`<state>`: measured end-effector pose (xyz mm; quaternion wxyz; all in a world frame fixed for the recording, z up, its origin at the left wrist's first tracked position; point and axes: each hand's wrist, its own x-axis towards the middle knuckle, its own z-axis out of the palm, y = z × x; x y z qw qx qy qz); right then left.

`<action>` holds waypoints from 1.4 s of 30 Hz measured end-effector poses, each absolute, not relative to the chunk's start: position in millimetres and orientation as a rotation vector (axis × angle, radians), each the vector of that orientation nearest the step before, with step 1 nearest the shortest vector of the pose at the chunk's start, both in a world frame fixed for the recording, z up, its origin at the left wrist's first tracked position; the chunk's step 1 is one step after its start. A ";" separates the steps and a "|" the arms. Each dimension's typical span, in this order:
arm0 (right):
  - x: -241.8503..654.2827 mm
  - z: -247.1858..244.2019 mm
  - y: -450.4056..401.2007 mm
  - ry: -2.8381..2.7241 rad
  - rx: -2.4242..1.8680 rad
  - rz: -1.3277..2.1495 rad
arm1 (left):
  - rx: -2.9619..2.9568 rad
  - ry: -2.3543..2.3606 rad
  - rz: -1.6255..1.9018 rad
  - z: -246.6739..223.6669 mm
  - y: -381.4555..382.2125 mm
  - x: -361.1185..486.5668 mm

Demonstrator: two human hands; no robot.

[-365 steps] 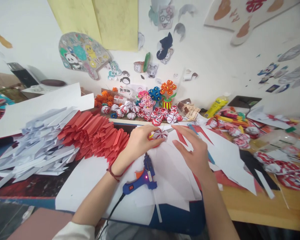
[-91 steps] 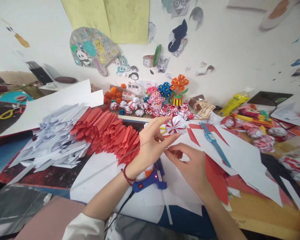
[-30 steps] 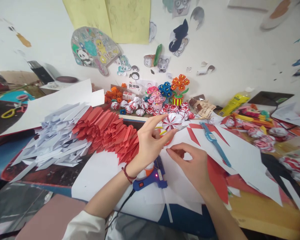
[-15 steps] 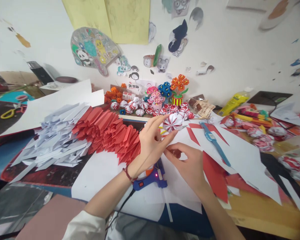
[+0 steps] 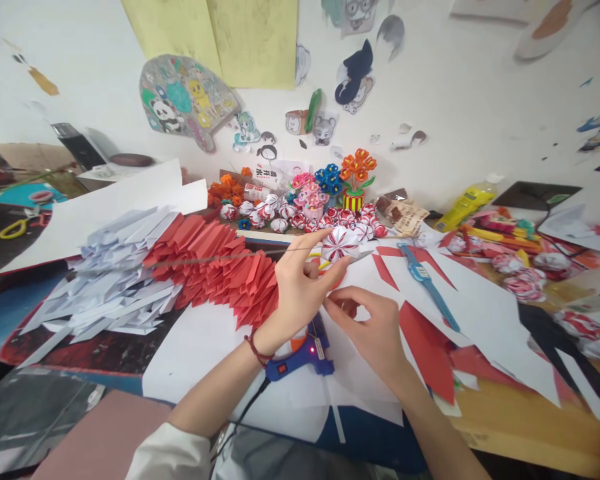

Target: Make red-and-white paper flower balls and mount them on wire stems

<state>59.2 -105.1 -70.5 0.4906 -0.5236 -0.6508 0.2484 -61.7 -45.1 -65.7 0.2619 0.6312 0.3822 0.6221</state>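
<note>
My left hand (image 5: 303, 283) is raised over the middle of the table, its thumb and index finger curved about a red-and-white striped paper ball (image 5: 340, 244). Just below the left thumb, my right hand (image 5: 373, 320) is pinched, thumb against fingertips; anything between them is too small to make out. A grey pointed tip (image 5: 363, 256) and a bit of yellow show behind the left hand, mostly hidden. Under the left wrist lies a blue glue gun (image 5: 300, 357) with its red light on, resting on white paper (image 5: 200, 360).
Folded white paper pieces (image 5: 115, 273) and folded red paper pieces (image 5: 215, 267) are heaped at left. Several finished paper balls and flowers (image 5: 357, 167) stand at the back. A blue watch (image 5: 425, 280) and red paper sheets (image 5: 427, 353) lie at right. Yellow-handled scissors (image 5: 14, 229) are far left.
Both hands and the paper ball have shifted slightly left. The right pinch sits a little farther from the left thumb, and the grey pointed tip now shows beside the ball.
</note>
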 end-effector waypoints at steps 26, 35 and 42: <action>62.6 -69.2 -107.0 -1.580 -1.269 0.693 | 1.419 0.985 1.426 -56.4 -48.9 -63.2; 65.8 -71.1 -105.3 -1.581 -1.231 0.753 | 1.341 0.982 1.374 -56.4 -45.7 -63.2; 68.1 -70.8 -102.2 -1.537 -1.252 0.845 | 1.301 0.957 1.348 -54.5 -45.7 -63.5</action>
